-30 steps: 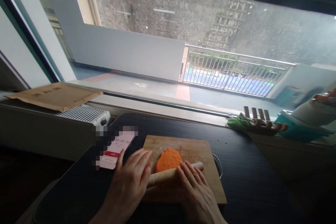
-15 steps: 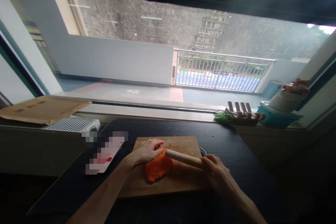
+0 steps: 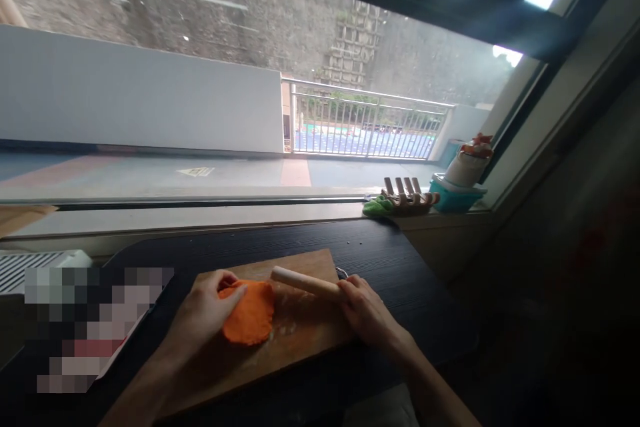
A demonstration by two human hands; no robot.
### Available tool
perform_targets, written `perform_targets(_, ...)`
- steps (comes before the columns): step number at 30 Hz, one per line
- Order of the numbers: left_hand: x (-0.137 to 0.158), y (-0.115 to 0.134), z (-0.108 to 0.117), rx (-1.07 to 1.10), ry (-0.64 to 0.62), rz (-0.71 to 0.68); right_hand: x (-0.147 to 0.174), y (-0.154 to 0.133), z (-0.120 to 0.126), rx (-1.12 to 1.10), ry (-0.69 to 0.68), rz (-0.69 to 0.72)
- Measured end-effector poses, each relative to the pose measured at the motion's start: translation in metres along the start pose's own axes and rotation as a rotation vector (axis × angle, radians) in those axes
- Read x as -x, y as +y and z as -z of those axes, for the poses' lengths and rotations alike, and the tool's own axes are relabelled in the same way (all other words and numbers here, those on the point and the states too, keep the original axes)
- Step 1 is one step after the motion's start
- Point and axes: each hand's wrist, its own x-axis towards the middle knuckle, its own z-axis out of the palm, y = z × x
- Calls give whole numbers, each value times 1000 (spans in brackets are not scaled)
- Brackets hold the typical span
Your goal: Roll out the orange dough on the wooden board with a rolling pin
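Orange dough (image 3: 253, 317): flat, roundish, pinched in the left hand (image 3: 220, 297), over the cutting board (image 3: 300, 337); can't tell if fully lifted. Far left of that pinch: white radiator (image 3: 37, 270), ribbed top. Nearer, left of and below the pinch: pixelated phone (image 3: 113, 333) on the dark table (image 3: 425, 307). Left-hand grip: narrow, thumb on dough's top face, fingers curled at upper-left edge. Just right of it: pale smears (image 3: 286, 329) on bare board, then rolling pin (image 3: 305, 282), slanted, free end near dough but apart. Metal handle (image 3: 342, 273) at board's edge, just beyond the right hand (image 3: 363, 303). Right-hand grip: wrapped round the pin's near end. Farther out, beyond that grip, along the windowsill (image 3: 300, 212): green cloth (image 3: 377, 207), brown pronged holder (image 3: 409, 199), teal box (image 3: 456, 199).
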Motion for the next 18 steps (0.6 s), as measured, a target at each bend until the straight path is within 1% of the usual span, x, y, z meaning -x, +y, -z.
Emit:
perform_targets(2,6,-13,-2,-134,99,-37,-7,0,3,-39,13,6)
perform_targets(4,12,-19,4,-180,258,-146,-20,-5,5,-71,33,33)
perform_targets(6,17,-19,15,-176,454,-272,-39,-16,3,-93,18,124)
perform_targets(7,20,-17,22,-177,526,-319,-50,-25,1,-96,-4,187)
perform_targets(8,22,-15,27,-187,572,-354,-62,-36,-2,-94,-38,256)
perform_targets(9,24,-14,31,-207,589,-375,-74,-47,-7,-88,-77,320)
perform_targets(10,26,-14,33,-239,580,-382,-86,-59,-13,-83,-119,371)
perform_targets(12,29,-20,31,-331,524,-354,-111,-81,-25,-95,-221,428)
perform_targets(13,30,-24,28,-383,492,-327,-124,-90,-32,-117,-285,424)
perform_targets(15,32,-35,20,-472,447,-270,-146,-102,-43,-159,-373,365)
perform_targets(16,32,-40,16,-504,435,-251,-156,-106,-48,-168,-385,323)
perform_targets(18,32,-45,12,-540,418,-247,-166,-112,-56,-148,-338,237)
